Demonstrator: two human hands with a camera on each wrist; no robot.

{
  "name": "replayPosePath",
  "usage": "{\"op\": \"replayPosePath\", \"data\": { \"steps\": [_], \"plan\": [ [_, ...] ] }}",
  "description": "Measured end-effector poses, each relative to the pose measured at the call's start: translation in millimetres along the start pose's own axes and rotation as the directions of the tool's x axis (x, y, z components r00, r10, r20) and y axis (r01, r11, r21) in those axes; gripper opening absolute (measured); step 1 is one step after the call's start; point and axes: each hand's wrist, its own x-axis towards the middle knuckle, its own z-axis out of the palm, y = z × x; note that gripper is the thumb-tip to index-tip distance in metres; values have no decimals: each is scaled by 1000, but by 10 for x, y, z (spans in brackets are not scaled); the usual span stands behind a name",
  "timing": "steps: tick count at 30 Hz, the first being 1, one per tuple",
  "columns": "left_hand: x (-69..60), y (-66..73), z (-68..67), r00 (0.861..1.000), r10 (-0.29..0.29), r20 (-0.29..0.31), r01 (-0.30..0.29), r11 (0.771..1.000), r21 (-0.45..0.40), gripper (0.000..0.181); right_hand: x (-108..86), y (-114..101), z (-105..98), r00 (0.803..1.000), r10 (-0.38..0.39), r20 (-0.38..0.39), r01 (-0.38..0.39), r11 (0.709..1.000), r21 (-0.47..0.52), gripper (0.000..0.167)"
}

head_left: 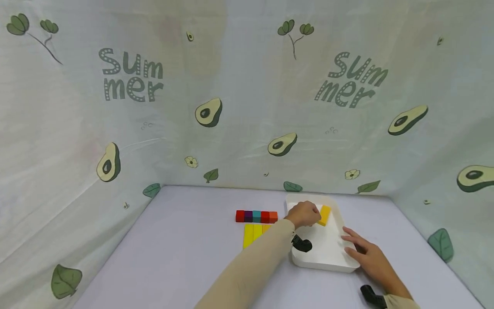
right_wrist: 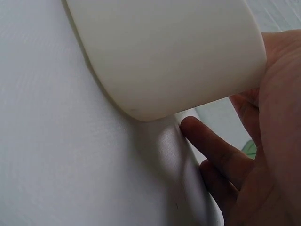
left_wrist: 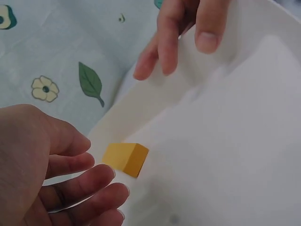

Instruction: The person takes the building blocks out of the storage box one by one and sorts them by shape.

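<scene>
A yellow rectangular block (head_left: 324, 215) lies in a white tray (head_left: 322, 259). My left hand (head_left: 304, 213) is over the tray, its fingertips beside the block. In the left wrist view, the loosely bent fingers of that hand (left_wrist: 70, 174) have nothing between them, and the yellow block (left_wrist: 126, 158) sits just past them. At the tray's right side, my right hand (head_left: 370, 259) touches the rim with fairly straight, spread fingers. The right wrist view shows the tray's outer wall (right_wrist: 169, 56) close to this hand (right_wrist: 235, 165).
Left of the tray, a row of red, purple, teal and orange cubes (head_left: 256, 216) stands on the white table (head_left: 166, 257). Yellow and orange bars (head_left: 252, 234) lie in front, partly hidden by my left sleeve (head_left: 251, 266). A printed cloth (head_left: 239, 86) hangs behind.
</scene>
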Motion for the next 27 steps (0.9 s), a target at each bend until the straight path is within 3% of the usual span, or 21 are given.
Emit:
{"op": "replayPosePath", "data": {
  "steps": [5,8,12,16,22,27],
  "plan": [
    [67,-25,58,999,-36,17,36,999,-8,10,-26,-19,62,1000,2,5,-2,1000,12,47],
    [124,-12,67,1000,-15,13,15,999,-42,13,-26,-32,51,1000,-4,-17,4,1000,5,45],
    [214,32,43,999,19,47,-11,985,-173,14,-14,-34,-22,999,-3,-37,2,1000,-29,45],
    [306,-9,17,995,3,99,26,956,-294,12,6,-38,-40,1000,3,-11,-3,1000,-3,45],
    [417,-23,64,990,30,138,7,966,-260,16,-2,-67,-53,1000,13,-7,-13,1000,21,46],
    [423,-97,124,988,12,155,10,990,-140,16,-30,-29,-35,1000,3,-17,-3,1000,13,46]
  ]
}}
